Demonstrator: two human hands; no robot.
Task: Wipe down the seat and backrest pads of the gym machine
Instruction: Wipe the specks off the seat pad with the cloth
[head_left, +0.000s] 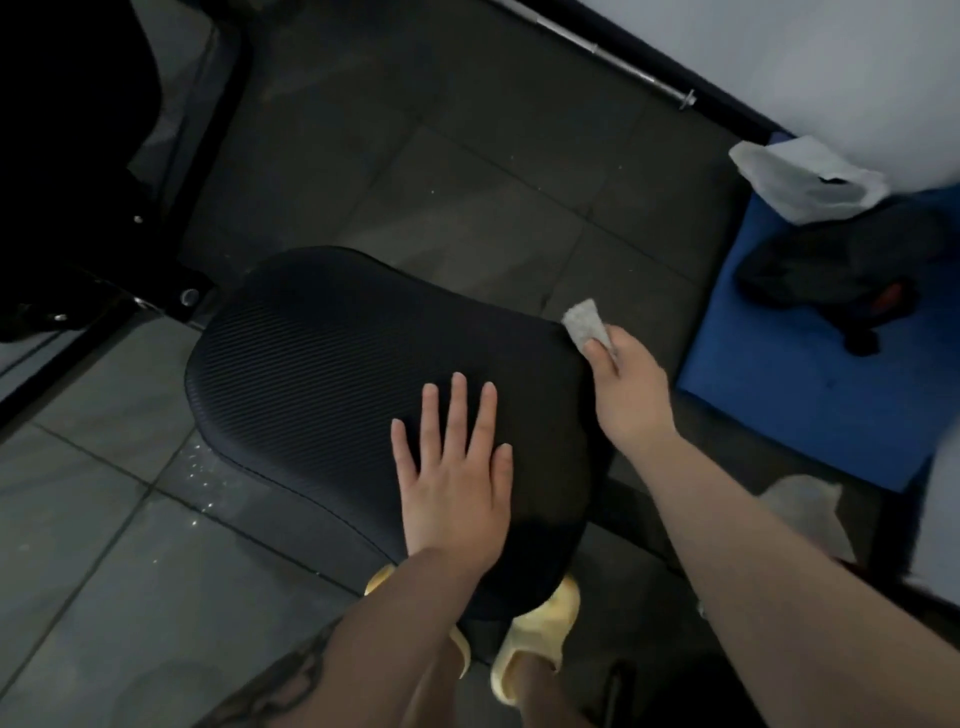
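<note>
- At the pad's right edge, the right hand (626, 384) pinches a grey cloth (586, 323).
- The seat pad (322, 364) (long axis leftward) lies left of it.
- The left hand (454, 467) rests flat, fingers spread.

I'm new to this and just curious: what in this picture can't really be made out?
- Head view: the left hand lies flat, hiding the seat pad beneath it.
- The backrest pad is not in the frame.
- Dark bundle on the blue mat: too dim to identify.
- Cloth: partly hidden inside the right hand.
</note>
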